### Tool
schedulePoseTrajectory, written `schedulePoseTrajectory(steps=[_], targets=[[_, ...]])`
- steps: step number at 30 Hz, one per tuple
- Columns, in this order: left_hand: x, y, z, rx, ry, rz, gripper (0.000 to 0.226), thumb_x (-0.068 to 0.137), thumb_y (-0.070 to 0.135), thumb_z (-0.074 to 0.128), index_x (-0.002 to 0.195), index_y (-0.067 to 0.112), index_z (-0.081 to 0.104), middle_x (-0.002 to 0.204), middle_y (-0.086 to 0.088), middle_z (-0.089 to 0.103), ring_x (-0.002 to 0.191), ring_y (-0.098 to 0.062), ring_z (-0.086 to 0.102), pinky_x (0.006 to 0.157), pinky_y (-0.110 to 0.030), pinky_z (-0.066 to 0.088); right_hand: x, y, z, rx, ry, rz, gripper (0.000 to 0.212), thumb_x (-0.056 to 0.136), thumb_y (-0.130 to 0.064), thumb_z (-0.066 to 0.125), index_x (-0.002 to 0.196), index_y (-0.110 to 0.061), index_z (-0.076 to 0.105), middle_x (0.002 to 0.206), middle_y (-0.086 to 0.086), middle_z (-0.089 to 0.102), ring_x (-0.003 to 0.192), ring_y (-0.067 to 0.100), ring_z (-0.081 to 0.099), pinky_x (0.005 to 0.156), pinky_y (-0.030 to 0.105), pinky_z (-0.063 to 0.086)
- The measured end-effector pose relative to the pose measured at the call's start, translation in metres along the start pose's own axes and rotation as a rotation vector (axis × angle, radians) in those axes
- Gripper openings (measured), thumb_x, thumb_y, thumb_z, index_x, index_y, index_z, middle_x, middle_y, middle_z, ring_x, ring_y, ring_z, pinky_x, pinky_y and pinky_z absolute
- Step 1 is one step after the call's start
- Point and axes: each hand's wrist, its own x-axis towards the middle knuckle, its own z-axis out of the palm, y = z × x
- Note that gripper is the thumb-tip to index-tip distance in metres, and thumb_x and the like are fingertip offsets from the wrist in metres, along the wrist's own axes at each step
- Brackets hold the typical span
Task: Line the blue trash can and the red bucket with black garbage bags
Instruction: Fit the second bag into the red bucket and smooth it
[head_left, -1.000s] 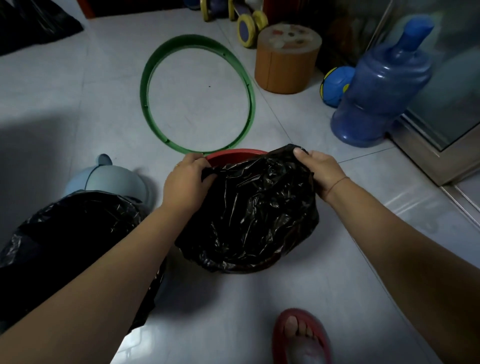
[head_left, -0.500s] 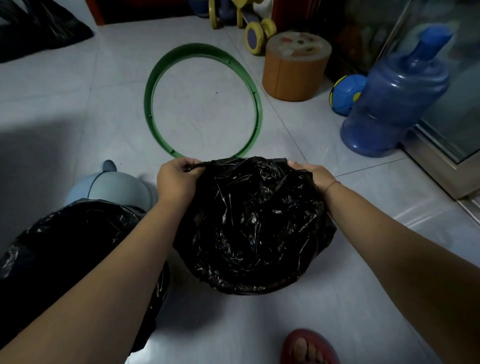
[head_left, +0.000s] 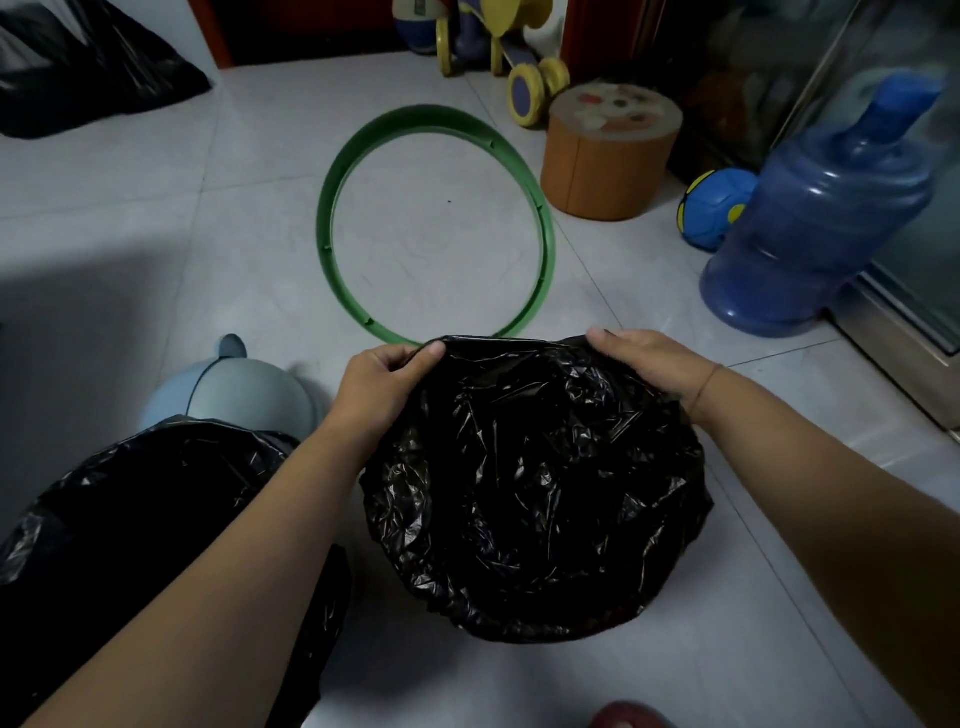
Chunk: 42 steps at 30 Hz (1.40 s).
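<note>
A black garbage bag (head_left: 535, 483) is stretched over the bucket in the middle of the floor; the red bucket itself is fully hidden under the plastic. My left hand (head_left: 379, 387) pinches the bag's far left edge. My right hand (head_left: 644, 364) grips its far right edge. At lower left, a second black bag (head_left: 145, 499) covers the trash can, my left forearm crossing over it. The can's pale blue lid (head_left: 228, 387) lies on the floor just behind it.
A green plastic ring (head_left: 436, 223) lies flat on the tiles beyond the bucket. An orange round stool (head_left: 608, 156), a blue ball (head_left: 717, 208) and a big blue water jug (head_left: 815, 218) stand at the right. Another black bag (head_left: 88, 67) lies far left.
The bag's far edge has been pulled over the bucket's back rim, so the red rim seen a second ago is now covered. Both hands shifted slightly along that edge.
</note>
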Motion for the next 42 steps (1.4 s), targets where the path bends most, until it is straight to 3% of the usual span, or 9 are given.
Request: schedulePoseTrajectory(steps=[6, 13, 20, 26, 29, 32, 34, 36, 42], targets=[[0.005, -0.004, -0.001, 0.030, 0.080, -0.076, 0.044, 0.088, 0.045, 0.062, 0.075, 0.003, 0.070, 0.056, -0.005, 0.060, 0.047, -0.014, 0.052, 0.049, -0.022, 0.044, 0.017, -0.028, 0.007, -0.445, 0.120, -0.147, 0.022, 0.078, -0.037, 0.072, 0.069, -0.020, 0.062, 0.068, -0.007, 0.061, 0.063, 0.002, 0.055, 0.060, 0.013, 0.044], [0.015, -0.006, 0.000, 0.299, 0.184, -0.065, 0.053, 0.089, 0.041, 0.062, 0.077, -0.010, 0.061, 0.064, -0.016, 0.052, 0.061, -0.020, 0.045, 0.062, -0.032, 0.041, 0.035, -0.027, 0.017, -0.617, 0.304, 0.081, 0.039, 0.091, -0.044, 0.054, 0.063, -0.017, 0.051, 0.071, 0.003, 0.054, 0.067, 0.021, 0.048, 0.055, 0.023, 0.033], [0.014, 0.000, 0.000, 0.543, 0.201, -0.033, 0.052, 0.091, 0.042, 0.058, 0.062, -0.001, 0.055, 0.055, -0.015, 0.052, 0.062, -0.032, 0.051, 0.063, -0.036, 0.040, 0.034, -0.033, 0.020, -0.630, 0.195, 0.347, 0.037, 0.097, -0.022, 0.048, 0.124, 0.002, 0.056, 0.129, 0.021, 0.057, 0.089, 0.016, 0.046, 0.047, 0.011, 0.039], [-0.003, 0.000, -0.001, 0.648, 0.288, 0.043, 0.045, 0.095, 0.050, 0.043, 0.076, 0.011, 0.052, 0.073, -0.004, 0.057, 0.076, -0.028, 0.053, 0.065, -0.034, 0.037, 0.014, -0.013, 0.014, -0.584, 0.149, 0.524, 0.034, 0.096, -0.027, 0.049, 0.101, 0.004, 0.062, 0.084, 0.013, 0.060, 0.074, 0.024, 0.056, 0.066, 0.028, 0.042], [-0.025, -0.001, -0.001, 0.510, 0.251, 0.207, 0.042, 0.094, 0.050, 0.043, 0.110, 0.015, 0.058, 0.107, -0.001, 0.064, 0.101, -0.018, 0.057, 0.083, -0.030, 0.041, -0.009, -0.006, 0.005, -0.219, 0.431, 0.367, 0.050, 0.097, -0.038, 0.043, 0.115, 0.006, 0.056, 0.113, 0.024, 0.060, 0.101, 0.032, 0.058, 0.081, 0.032, 0.041], [-0.049, -0.002, -0.003, 0.483, 0.142, 0.347, 0.053, 0.094, 0.055, 0.039, 0.130, 0.019, 0.053, 0.129, 0.003, 0.056, 0.121, -0.011, 0.048, 0.098, -0.028, 0.036, -0.065, -0.023, 0.002, -0.351, 0.869, -0.255, 0.026, 0.096, -0.033, 0.042, 0.099, -0.014, 0.060, 0.109, 0.015, 0.060, 0.092, 0.018, 0.058, 0.072, 0.024, 0.039], [-0.059, -0.003, -0.004, 0.511, 0.067, 0.415, 0.056, 0.093, 0.054, 0.037, 0.134, 0.018, 0.051, 0.137, 0.002, 0.052, 0.128, -0.012, 0.043, 0.106, -0.030, 0.033, -0.116, -0.042, 0.023, -0.425, 0.759, -0.724, 0.021, 0.097, -0.038, 0.041, 0.107, -0.031, 0.058, 0.109, -0.009, 0.054, 0.094, 0.001, 0.053, 0.079, 0.010, 0.038], [-0.065, -0.003, -0.002, 0.545, -0.013, 0.417, 0.060, 0.093, 0.054, 0.035, 0.139, 0.016, 0.048, 0.146, -0.001, 0.044, 0.136, -0.013, 0.036, 0.114, -0.032, 0.026, -0.150, -0.044, 0.050, -0.616, 0.414, -0.856, 0.037, 0.097, -0.048, 0.033, 0.118, -0.031, 0.057, 0.119, -0.015, 0.049, 0.111, 0.002, 0.048, 0.093, 0.012, 0.034], [-0.071, -0.006, -0.001, 0.494, -0.092, 0.296, 0.068, 0.088, 0.056, 0.028, 0.144, 0.021, 0.040, 0.153, 0.003, 0.033, 0.142, -0.009, 0.024, 0.119, -0.032, 0.016, -0.117, -0.011, 0.088, -0.899, -0.279, 0.005, 0.094, 0.071, -0.081, 0.017, 0.151, -0.033, 0.006, 0.160, -0.007, 0.002, 0.146, 0.012, 0.005, 0.119, 0.033, 0.008]])
